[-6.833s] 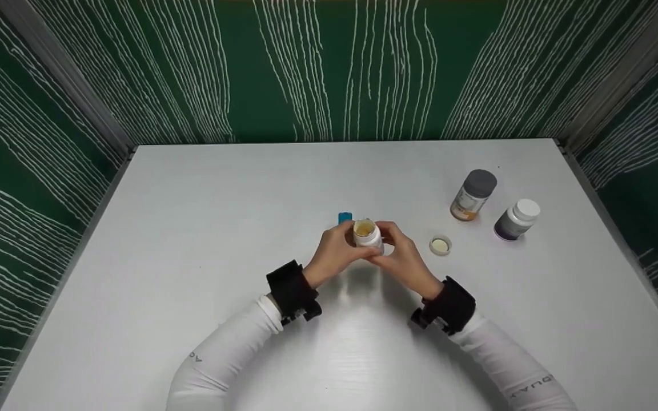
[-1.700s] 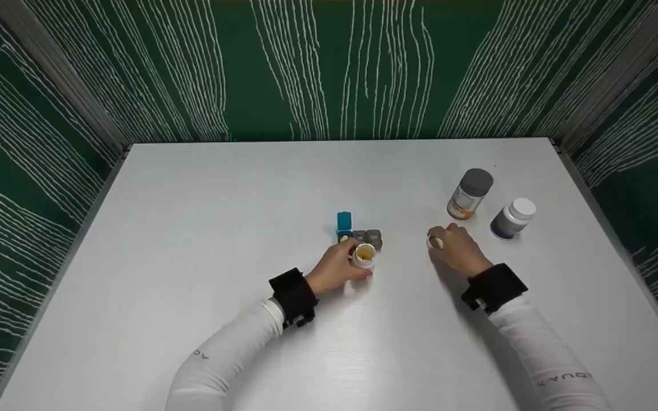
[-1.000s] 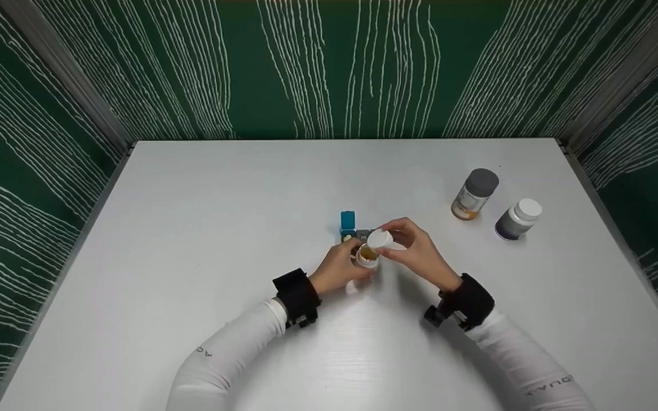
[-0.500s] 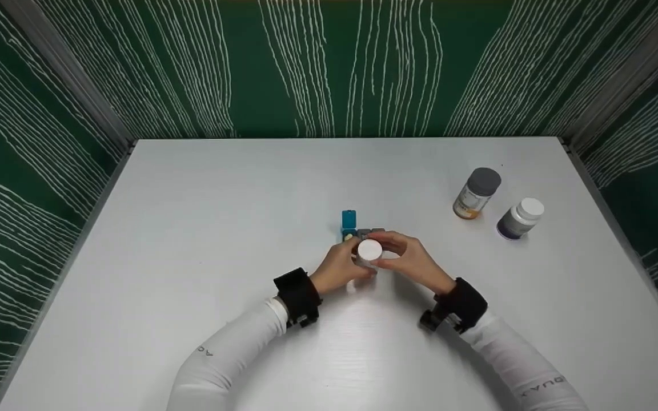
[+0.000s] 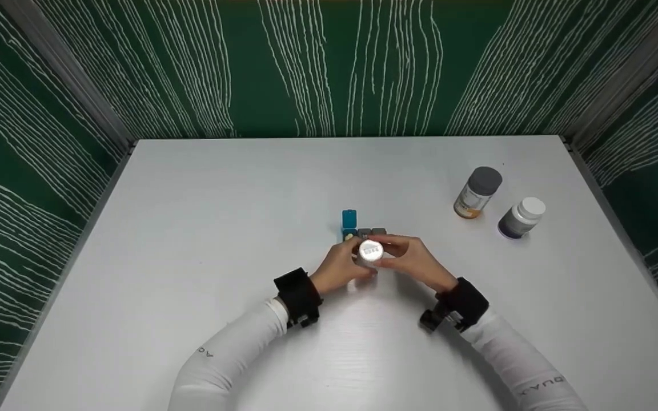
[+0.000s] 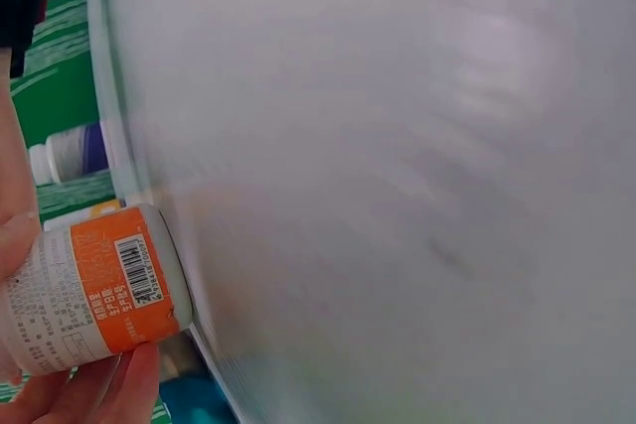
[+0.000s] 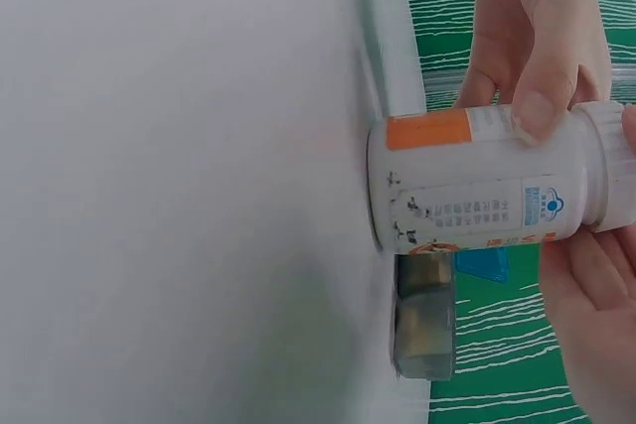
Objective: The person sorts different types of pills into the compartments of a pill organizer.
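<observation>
My left hand grips a white pill bottle around its body, upright, its base at or just above the tabletop. An orange label band with a barcode shows on it in the left wrist view. A white ribbed cap sits on the bottle's mouth, and my right hand pinches it between thumb and fingers. Just behind stands a small pill organizer with grey lids; its blue lid at the left end is raised, and a pale pill shows in that compartment. The hands and bottle partly cover the organizer.
At the right stand a bottle with a dark grey cap and a white-capped bottle with a purple base, both closed. The white table is bordered by green walls with white streaks.
The right hand has picked the cap off the table, carried it left and set it over the bottle's open mouth. The left hand has kept hold of the bottle.
</observation>
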Demonstrator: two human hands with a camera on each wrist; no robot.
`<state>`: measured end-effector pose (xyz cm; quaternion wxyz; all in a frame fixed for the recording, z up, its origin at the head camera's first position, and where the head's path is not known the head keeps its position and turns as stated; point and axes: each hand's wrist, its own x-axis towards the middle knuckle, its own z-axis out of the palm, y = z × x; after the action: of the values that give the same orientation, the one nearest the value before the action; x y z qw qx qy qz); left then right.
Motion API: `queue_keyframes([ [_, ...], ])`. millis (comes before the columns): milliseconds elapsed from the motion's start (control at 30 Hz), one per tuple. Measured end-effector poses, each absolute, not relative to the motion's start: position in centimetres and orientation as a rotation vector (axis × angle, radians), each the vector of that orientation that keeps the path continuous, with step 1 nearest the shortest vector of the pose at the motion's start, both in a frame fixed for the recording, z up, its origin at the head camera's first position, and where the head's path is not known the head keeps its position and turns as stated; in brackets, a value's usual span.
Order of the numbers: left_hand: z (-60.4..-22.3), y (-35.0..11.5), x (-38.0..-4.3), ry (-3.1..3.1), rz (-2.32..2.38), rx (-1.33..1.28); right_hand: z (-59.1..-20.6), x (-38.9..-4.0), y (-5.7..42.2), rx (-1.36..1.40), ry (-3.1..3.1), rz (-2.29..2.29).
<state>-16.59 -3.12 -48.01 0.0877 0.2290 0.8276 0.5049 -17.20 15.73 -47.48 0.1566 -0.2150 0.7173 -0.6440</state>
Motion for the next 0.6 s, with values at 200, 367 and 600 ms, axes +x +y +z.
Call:
queue_keyframes([
  [200,-48.0,-3.1,-16.5,2.465,1.508,0.682,-45.8,-16.3,14.7,-0.738,2.289,-1.726],
  [367,-48.0,-3.0,-16.6,2.47,1.487,0.658,-47.2,-17.1,15.3,-0.76,2.28,-1.736],
  [600,-48.0,-3.0,-16.6,2.449,1.5,0.632,-47.2,-17.1,15.4,-0.787,2.26,-1.697],
])
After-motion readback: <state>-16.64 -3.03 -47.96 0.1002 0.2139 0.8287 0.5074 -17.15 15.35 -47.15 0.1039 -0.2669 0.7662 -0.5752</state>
